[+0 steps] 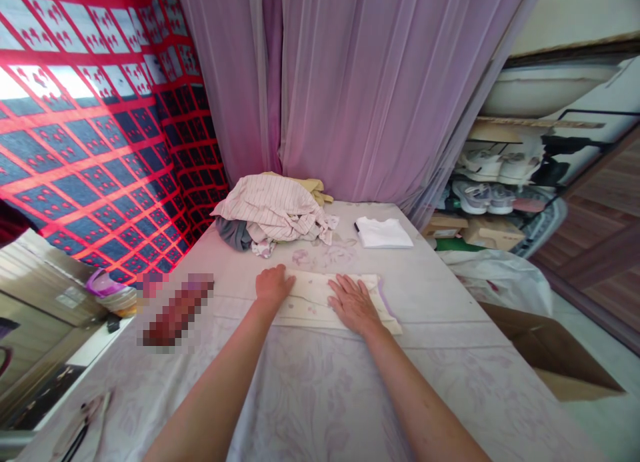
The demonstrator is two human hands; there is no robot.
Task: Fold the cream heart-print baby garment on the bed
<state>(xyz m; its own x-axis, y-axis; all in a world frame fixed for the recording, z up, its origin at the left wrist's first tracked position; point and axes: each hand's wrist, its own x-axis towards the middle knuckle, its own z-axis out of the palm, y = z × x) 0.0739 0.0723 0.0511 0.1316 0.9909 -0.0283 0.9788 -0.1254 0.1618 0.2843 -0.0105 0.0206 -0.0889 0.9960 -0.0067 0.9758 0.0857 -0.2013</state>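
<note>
A cream cloth (pixel 320 305), folded into a flat strip, lies on the pale floral bedsheet (pixel 310 389) in front of me. My left hand (pixel 273 283) rests on its left end with the fingers curled over the edge. My right hand (pixel 354 303) lies flat on the cloth's middle, fingers stretched out and spread. Behind the cloth sits a heap of unfolded clothes (pixel 273 212) topped by a striped shirt. A folded white garment (pixel 383 233) lies to the right of the heap.
A purple curtain (pixel 360 89) hangs behind the bed, a red and blue patterned cloth (pixel 90 115) at the left. Shoes on a rack (pixel 493 182) and cardboard boxes (pixel 545 345) stand at the right. A blurred patch (pixel 175 309) sits on the bed's left side.
</note>
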